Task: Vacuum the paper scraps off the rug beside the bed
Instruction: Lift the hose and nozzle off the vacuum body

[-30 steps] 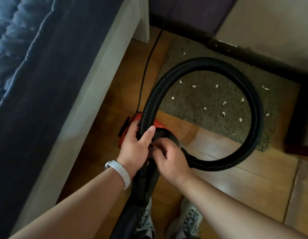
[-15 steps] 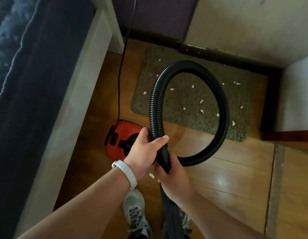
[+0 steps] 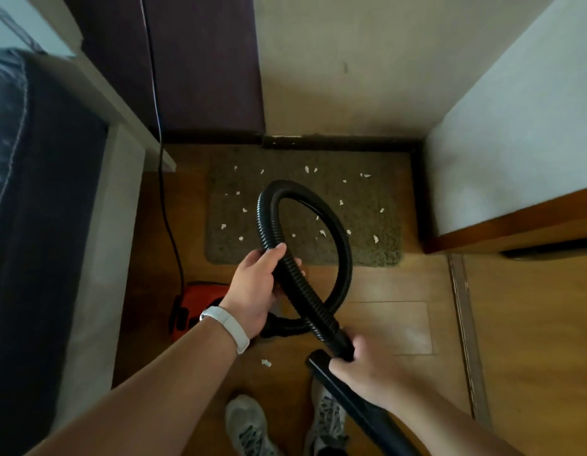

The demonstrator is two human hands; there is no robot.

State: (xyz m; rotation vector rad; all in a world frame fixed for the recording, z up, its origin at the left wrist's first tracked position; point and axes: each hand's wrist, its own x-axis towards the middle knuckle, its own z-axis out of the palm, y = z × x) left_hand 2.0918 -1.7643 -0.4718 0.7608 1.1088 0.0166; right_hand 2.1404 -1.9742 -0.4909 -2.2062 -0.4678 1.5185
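A grey-brown rug (image 3: pixel 377 245) lies on the wooden floor beside the bed, strewn with several white paper scraps (image 3: pixel 375 238). A black ribbed vacuum hose (image 3: pixel 346 245) loops above the rug. My left hand (image 3: pixel 254 287) grips the hose partway along the loop. My right hand (image 3: pixel 358 362) holds the rigid black tube (image 3: pixel 361 413) where the hose joins it. The red vacuum body (image 3: pixel 195 304) sits on the floor, partly hidden behind my left wrist. One more scrap (image 3: pixel 266 362) lies on the floor near my feet.
The bed (image 3: pixel 38 225) with its pale frame runs along the left. A black power cord (image 3: pixel 168 225) trails from the wall to the vacuum. A white cabinet (image 3: pixel 515 159) stands at the right, walls behind the rug. My shoes (image 3: pixel 249 426) are at the bottom.
I have stood up and my view has risen. Both hands lifted the hose off the vacuum body; my right hand slid to the tube and drew apart from the left.
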